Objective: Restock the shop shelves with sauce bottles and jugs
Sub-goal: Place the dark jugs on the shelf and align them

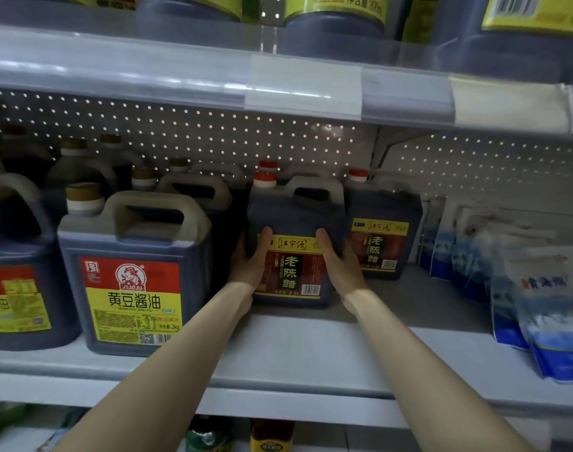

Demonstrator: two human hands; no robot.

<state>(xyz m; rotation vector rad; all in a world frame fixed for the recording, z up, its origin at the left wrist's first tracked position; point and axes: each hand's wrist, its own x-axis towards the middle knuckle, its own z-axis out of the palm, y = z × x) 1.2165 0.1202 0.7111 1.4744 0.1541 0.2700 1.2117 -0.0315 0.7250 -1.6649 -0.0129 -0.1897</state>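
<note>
Two bare forearms reach over the front lip of the grey shelf [295, 350], where a person holds a dark vinegar jug [293, 220] on the middle tier of a shop display. The jug stands upright on the board, set back from the edge, between a large soy sauce jug [133, 278] on its left and a second vinegar jug [381, 236] just beside it on the right. To place it well, it probably wants sliding straight back with even pressure from both sides and the label square to the aisle. It should stop level with its twin, short of the red-capped jug [268, 164] behind. The left hand [251, 264] clasps the jug's left flank, thumb lying on the label's yellow band, the other fingers wrapped out of sight round the side. The right hand [339, 264] mirrors it on the right flank, thumb on the front face. Both grips span the body, not the handle. Farther right lean blue-and-white bags [539, 321]; a perforated back panel [213, 135] closes the bay.
</note>
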